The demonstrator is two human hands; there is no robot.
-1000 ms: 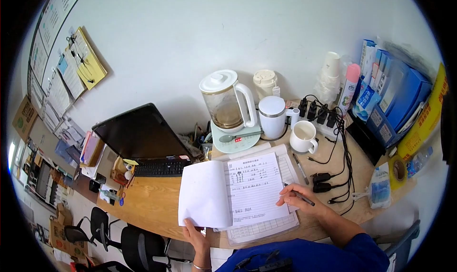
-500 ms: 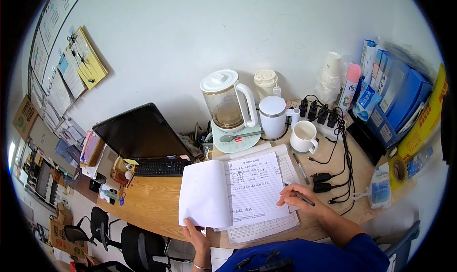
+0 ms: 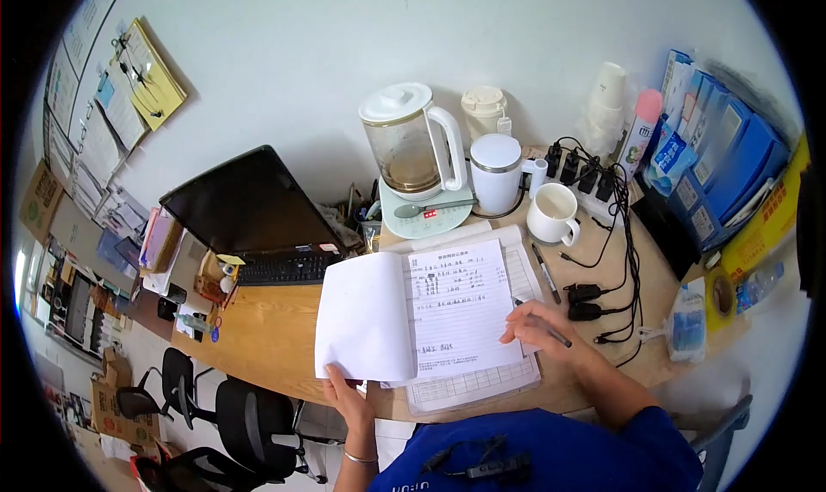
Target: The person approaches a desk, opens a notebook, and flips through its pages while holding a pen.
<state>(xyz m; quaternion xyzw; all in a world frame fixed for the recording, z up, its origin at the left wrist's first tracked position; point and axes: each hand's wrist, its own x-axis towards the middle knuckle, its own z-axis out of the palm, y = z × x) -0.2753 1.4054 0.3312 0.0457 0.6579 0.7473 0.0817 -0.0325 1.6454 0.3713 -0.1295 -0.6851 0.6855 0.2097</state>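
An open notebook lies on the desk, its right page lined and partly covered with handwriting, its left page blank. My left hand pinches the lower left edge of the blank page between thumb and fingers. My right hand is closed round a dark pen beside the right page's edge. Beneath the notebook lies a printed table sheet. A second pen rests on the desk to the right of the pages.
Behind the notebook stand a glass kettle, a lidded white mug and an open white mug. Black cables and blue folders are at the right. A monitor and keyboard stand at the left.
The camera view has shifted, so the desk items appear higher in the picture. Both hands keep their holds on the page and the pen.
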